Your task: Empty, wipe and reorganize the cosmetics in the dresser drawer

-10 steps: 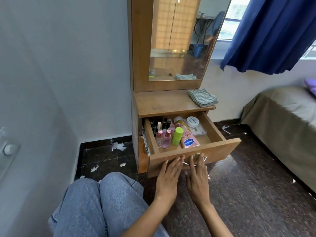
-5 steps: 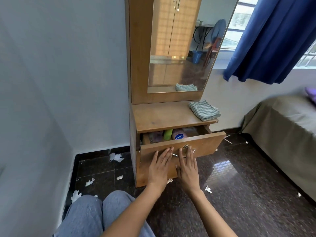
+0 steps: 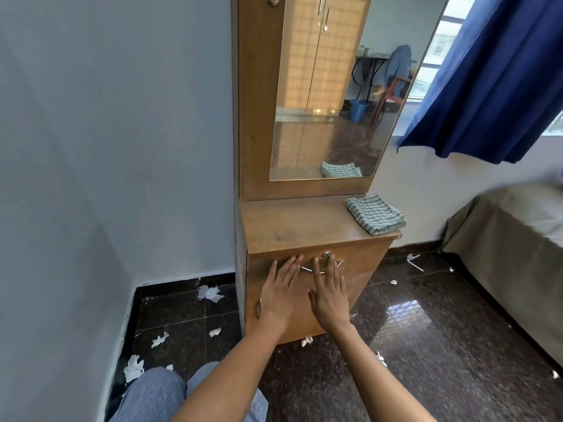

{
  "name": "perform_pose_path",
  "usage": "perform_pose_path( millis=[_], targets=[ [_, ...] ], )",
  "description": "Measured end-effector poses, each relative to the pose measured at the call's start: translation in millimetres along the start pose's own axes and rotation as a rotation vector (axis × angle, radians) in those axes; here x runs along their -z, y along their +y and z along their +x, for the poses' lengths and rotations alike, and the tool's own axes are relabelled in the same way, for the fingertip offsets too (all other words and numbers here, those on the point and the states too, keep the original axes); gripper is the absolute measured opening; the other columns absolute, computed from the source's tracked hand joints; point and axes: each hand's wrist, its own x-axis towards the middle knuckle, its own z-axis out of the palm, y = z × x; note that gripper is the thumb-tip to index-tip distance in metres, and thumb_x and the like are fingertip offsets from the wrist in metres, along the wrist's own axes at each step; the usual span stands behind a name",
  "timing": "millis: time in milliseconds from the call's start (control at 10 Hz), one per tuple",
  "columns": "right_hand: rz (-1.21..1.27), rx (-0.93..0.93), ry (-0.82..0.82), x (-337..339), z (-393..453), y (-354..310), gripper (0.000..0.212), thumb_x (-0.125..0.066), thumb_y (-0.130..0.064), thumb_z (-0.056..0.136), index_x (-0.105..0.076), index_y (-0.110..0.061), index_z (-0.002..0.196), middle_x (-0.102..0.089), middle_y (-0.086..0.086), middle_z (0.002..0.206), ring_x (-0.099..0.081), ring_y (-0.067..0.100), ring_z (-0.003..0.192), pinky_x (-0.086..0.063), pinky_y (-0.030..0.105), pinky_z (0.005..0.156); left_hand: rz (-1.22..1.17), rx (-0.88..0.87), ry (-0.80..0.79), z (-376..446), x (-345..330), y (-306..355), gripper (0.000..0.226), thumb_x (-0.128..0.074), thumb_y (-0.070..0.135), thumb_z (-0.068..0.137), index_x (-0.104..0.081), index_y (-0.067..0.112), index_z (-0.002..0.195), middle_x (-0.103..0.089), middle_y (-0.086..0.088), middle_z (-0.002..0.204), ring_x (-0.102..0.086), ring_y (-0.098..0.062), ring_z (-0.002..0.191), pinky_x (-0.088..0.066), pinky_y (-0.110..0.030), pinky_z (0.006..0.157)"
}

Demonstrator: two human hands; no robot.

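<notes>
The drawer [image 3: 359, 269], pushed by both flat hands, now seems fully closed, cosmetics hidden.

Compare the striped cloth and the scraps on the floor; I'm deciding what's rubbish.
The striped cloth is folded, one piece, green-and-white; the paper scraps are plain white, crumpled and scattered. The cloth lies on the dresser top, the scraps on the dark floor. Neither is being touched.
</notes>
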Motion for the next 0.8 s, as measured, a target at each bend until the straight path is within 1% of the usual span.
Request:
perform_pose_path(
  millis=[100, 200, 300, 400, 500, 600, 700, 800],
  targets=[
    [-0.021, 0.010, -0.030, 1, 4, 1, 0.079, -0.047, -0.033, 0.097, 0.009, -0.021, 0.152, 0.021, 0.012, 0.157, 0.014, 0.028, 0.147, -0.015, 0.046, 0.118, -0.014, -0.011, -0.015, 3, 3, 1, 0.073, -0.026, 0.033, 0.103, 0.031, 0.006, 0.137, 0.043, -0.006, 0.142, 0.040, -0.020, 0.128, 0.021, -0.044, 0.107],
    [-0.015, 0.021, -0.020, 5, 1, 4, 0.074, -0.044, -0.029, 0.099, 0.007, -0.021, 0.152, 0.021, 0.008, 0.157, 0.015, 0.025, 0.146, -0.017, 0.046, 0.119, -0.101, -0.010, 0.012, -2, 9, 6, 0.066, -0.023, 0.031, 0.102, 0.022, 0.006, 0.145, 0.038, -0.008, 0.144, 0.031, -0.021, 0.136, 0.018, -0.041, 0.110],
    [-0.007, 0.017, 0.088, 13, -10, 2, 0.061, -0.033, -0.026, 0.099, -0.007, -0.018, 0.155, 0.004, 0.006, 0.160, 0.003, 0.023, 0.148, -0.027, 0.046, 0.117, -0.249, -0.057, 0.152, -14, 18, 9, 0.057, -0.008, 0.022, 0.097, 0.000, 0.003, 0.150, 0.018, -0.012, 0.153, 0.011, -0.022, 0.145, 0.011, -0.039, 0.115],
    [0.014, 0.005, 0.267, 23, -20, -8, 0.056, -0.025, -0.028, 0.099, -0.021, -0.012, 0.152, -0.010, 0.008, 0.160, -0.011, 0.024, 0.149, -0.027, 0.041, 0.117, -0.384, -0.082, 0.450, -21, 20, 0, 0.059, -0.013, 0.020, 0.092, -0.035, 0.004, 0.145, -0.016, -0.012, 0.155, -0.017, -0.021, 0.145, -0.011, -0.040, 0.119],
    [0.048, 0.061, 0.421, 44, -10, -29, 0.054, -0.024, -0.031, 0.102, -0.026, -0.006, 0.150, -0.014, 0.012, 0.160, -0.008, 0.022, 0.149, -0.014, 0.036, 0.119, -0.436, -0.016, 0.600, -11, 36, -26, 0.058, -0.028, 0.020, 0.096, -0.018, 0.004, 0.150, -0.006, -0.010, 0.159, -0.003, -0.020, 0.147, -0.004, -0.038, 0.118],
    [0.090, 0.103, 0.542, 77, 27, -54, 0.054, -0.026, -0.029, 0.102, -0.023, -0.002, 0.149, -0.015, 0.016, 0.159, -0.009, 0.023, 0.149, -0.007, 0.034, 0.120, -0.513, 0.067, 0.676, 14, 81, -54, 0.061, -0.034, 0.017, 0.098, -0.006, 0.005, 0.151, 0.003, -0.009, 0.160, 0.005, -0.018, 0.147, 0.003, -0.036, 0.119],
    [0.118, 0.120, 0.687, 114, 89, -74, 0.055, -0.026, -0.027, 0.102, -0.016, -0.001, 0.151, -0.010, 0.015, 0.160, -0.008, 0.024, 0.149, -0.004, 0.033, 0.121, -0.553, 0.182, 0.806, 57, 124, -79, 0.058, -0.029, 0.020, 0.098, -0.011, 0.002, 0.151, -0.002, -0.011, 0.159, 0.005, -0.019, 0.147, 0.004, -0.035, 0.119],
    [0.185, 0.123, 0.764, 162, 137, -92, 0.056, -0.026, -0.026, 0.102, -0.012, -0.002, 0.151, -0.007, 0.015, 0.160, -0.003, 0.022, 0.150, -0.002, 0.032, 0.122, -0.547, 0.210, 0.823, 90, 166, -104, 0.059, -0.022, 0.027, 0.098, -0.012, 0.002, 0.150, -0.003, -0.012, 0.159, 0.005, -0.020, 0.147, -0.001, -0.037, 0.119]
  ],
)
